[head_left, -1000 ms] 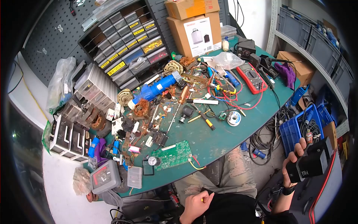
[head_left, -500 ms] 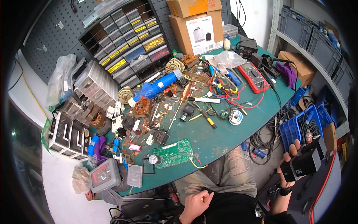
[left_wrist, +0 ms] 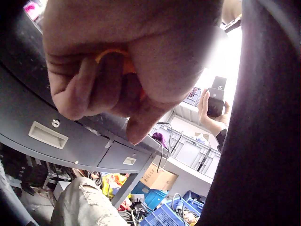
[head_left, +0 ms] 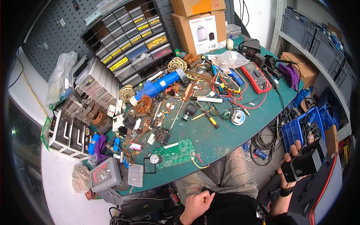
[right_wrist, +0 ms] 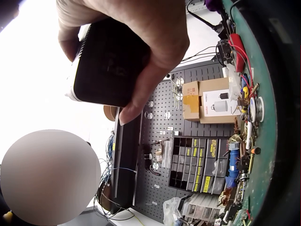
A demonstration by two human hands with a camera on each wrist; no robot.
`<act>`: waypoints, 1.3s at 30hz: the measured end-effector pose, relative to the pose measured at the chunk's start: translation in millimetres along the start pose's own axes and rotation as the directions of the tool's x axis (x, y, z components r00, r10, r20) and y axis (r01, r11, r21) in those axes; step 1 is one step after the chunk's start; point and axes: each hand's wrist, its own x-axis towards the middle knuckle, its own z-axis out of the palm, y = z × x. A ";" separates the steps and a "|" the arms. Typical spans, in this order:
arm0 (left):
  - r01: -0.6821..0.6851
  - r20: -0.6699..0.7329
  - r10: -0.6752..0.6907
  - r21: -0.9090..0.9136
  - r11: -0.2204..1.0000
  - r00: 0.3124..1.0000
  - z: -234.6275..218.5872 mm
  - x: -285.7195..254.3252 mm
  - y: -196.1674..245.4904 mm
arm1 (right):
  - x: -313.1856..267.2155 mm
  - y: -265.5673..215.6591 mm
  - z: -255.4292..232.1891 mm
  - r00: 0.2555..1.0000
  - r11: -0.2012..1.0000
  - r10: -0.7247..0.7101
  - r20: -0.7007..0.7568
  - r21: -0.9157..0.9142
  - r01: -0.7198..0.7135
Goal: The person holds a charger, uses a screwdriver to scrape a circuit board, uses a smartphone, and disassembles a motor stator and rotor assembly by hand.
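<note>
Beside the table's right end, in the head view, the right hand (head_left: 287, 173) grips a black box-shaped device (head_left: 303, 168) marked HQ. The right wrist view shows fingers and thumb around the device (right_wrist: 110, 63). Low in the head view, in front of the dark clothing, the left hand (head_left: 197, 204) is curled round a small yellow-orange object (head_left: 203, 200). Up close in the left wrist view, the left hand (left_wrist: 110, 80) has its fingers folded over this orange piece (left_wrist: 113, 51); most of it is hidden.
A green table (head_left: 225, 140) bears a green circuit board (head_left: 175, 153), a red multimeter (head_left: 256, 77), a solder spool (head_left: 238, 117) and scattered parts. Behind stand a drawer cabinet (head_left: 131, 40) and cardboard boxes (head_left: 187, 32). A blue crate (head_left: 291, 132) is at the right.
The head view has shifted slightly, so the table's things appear a little further right. The right hand and black device have moved slightly left in the picture. The left hand keeps its grip.
</note>
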 end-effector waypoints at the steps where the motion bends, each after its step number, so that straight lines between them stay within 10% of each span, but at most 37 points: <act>1: 0.003 0.007 -0.003 -0.007 1.000 1.000 0.0 0.2 0.2 | -0.5 0.0 -1.1 1.000 1.000 0.001 -0.002 -0.008 -0.001; 39: -0.027 0.034 0.026 0.023 0.999 0.999 5.3 -2.6 -7.7 | 2.5 8.3 3.9 0.995 0.997 0.053 -0.079 0.066 -0.048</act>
